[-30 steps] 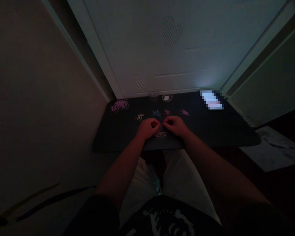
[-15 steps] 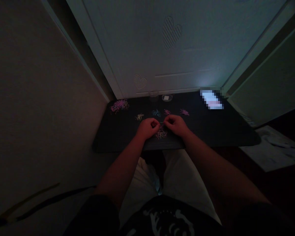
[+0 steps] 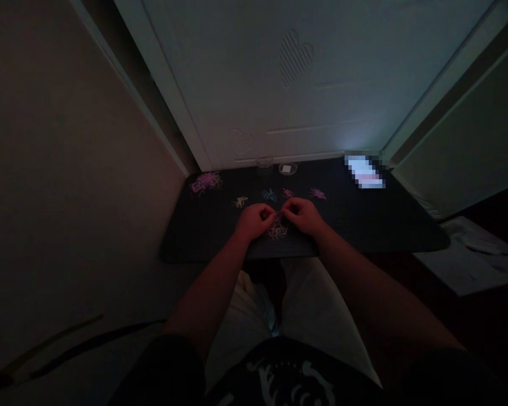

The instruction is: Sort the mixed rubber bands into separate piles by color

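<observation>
Fingertips pinched, my left hand point(image 3: 256, 220) and my right hand point(image 3: 303, 214) almost meet over the dark table. Between them a thin strand shows faintly, like a small rubber band; its colour is hard to make out. Just below the fingertips lies a mixed pile of small thin bands point(image 3: 277, 230). Beyond my hands are small heaps sorted by colour: a pale yellowish heap point(image 3: 240, 201), a blue heap point(image 3: 269, 194), a pink heap point(image 3: 288, 193) partly behind my right hand, and a purple-pink heap point(image 3: 318, 193).
A larger mixed pile point(image 3: 206, 182) lies at the table's far left corner. At the back stand a clear cup point(image 3: 265, 164) and a round clear lid point(image 3: 287, 168) with a white label. A lit, blurred-out phone-like screen point(image 3: 364, 171) is at the right. A white door point(image 3: 245, 73) rises behind the table point(image 3: 203, 237).
My hands stay nearly in place. The fingertips have shifted very slightly, and the purple bit seen below them earlier shows less now. The heaps look the same.
</observation>
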Motion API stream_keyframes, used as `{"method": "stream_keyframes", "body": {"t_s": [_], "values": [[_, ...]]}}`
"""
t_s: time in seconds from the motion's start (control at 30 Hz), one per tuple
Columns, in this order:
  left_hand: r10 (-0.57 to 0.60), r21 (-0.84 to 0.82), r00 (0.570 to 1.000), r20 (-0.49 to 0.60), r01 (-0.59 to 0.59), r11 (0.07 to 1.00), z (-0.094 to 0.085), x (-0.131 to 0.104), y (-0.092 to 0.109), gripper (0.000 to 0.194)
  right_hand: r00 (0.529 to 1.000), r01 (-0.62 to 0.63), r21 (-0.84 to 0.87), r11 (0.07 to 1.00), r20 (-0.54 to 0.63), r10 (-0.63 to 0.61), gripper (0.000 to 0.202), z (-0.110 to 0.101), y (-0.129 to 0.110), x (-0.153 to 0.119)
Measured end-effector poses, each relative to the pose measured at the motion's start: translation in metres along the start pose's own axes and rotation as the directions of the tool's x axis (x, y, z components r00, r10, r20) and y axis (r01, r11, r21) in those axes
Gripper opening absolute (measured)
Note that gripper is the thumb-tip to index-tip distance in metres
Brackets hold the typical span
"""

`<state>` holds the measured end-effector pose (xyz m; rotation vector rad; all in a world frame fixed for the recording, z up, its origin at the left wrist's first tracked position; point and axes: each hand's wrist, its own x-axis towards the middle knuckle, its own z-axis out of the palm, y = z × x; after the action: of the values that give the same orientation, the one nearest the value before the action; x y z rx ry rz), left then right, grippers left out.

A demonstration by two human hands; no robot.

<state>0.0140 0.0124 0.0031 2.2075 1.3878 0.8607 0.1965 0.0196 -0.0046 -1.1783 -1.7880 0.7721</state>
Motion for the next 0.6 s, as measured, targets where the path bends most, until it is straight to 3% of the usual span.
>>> {"method": "stream_keyframes", "body": {"t_s": [0.07, 0.23, 0.47, 0.6], "values": [[-0.008, -0.004, 1.0, -0.011, 0.008, 1.0, 0.0004, -0.0001, -0.0008, 0.015, 0.999, -0.013, 0.038, 0.999, -0.04, 0.014, 0.012, -0.0005, -0.0003, -0.0002], [-0.018, -0.011, 1.0, 0.0, 0.018, 1.0, 0.0011, 0.0001, -0.0007, 0.014, 0.997, -0.005, 0.018, 1.0, 0.083, 0.004, 0.016, 0.0008, -0.0022, -0.0017], [-0.032, -0.015, 0.999, -0.026, 0.032, 0.999, -0.0003, -0.0006, 0.0, 0.014, 1.0, 0.002, -0.047, 0.999, 0.017, -0.001, 0.013, 0.0004, -0.0017, -0.0002], [-0.022, -0.039, 0.999, -0.041, 0.02, 0.999, -0.0005, -0.0008, -0.0006, 0.017, 0.999, 0.0, -0.04, 0.999, 0.044, 0.001, 0.014, 0.0003, -0.0014, -0.0005]]}}
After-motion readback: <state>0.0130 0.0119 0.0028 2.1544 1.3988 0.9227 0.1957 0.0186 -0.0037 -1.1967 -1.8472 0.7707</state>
